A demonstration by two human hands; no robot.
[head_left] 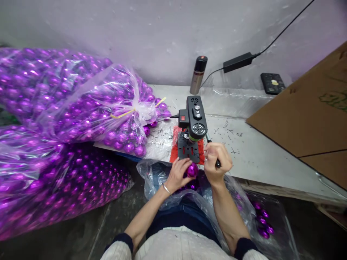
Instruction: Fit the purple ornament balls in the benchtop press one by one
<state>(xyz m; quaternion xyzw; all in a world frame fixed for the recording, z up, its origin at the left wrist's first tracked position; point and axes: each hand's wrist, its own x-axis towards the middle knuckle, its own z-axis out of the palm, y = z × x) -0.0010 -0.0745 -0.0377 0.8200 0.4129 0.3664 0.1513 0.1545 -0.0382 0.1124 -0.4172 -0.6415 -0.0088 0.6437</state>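
A shiny purple ball (192,170) sits in the fingers of my left hand (177,174), just in front of a small black bench drill press (197,115). My right hand (217,161) is wrapped round the black-gripped lever (218,163) on the press's right side. The press has a slotted black base (187,148) standing on a red sheet (201,149). Its tool tip is hidden under the head. Below my hands, a clear plastic bag (151,177) lies across my lap with more purple balls in it.
Large clear bags full of purple balls (67,97) crowd the left side. Behind the press stand a metal bottle (198,75) and a black power adapter (238,62). A phone (272,83) lies at the back right, near a cardboard box (306,119). Dark shavings litter the white table (230,155).
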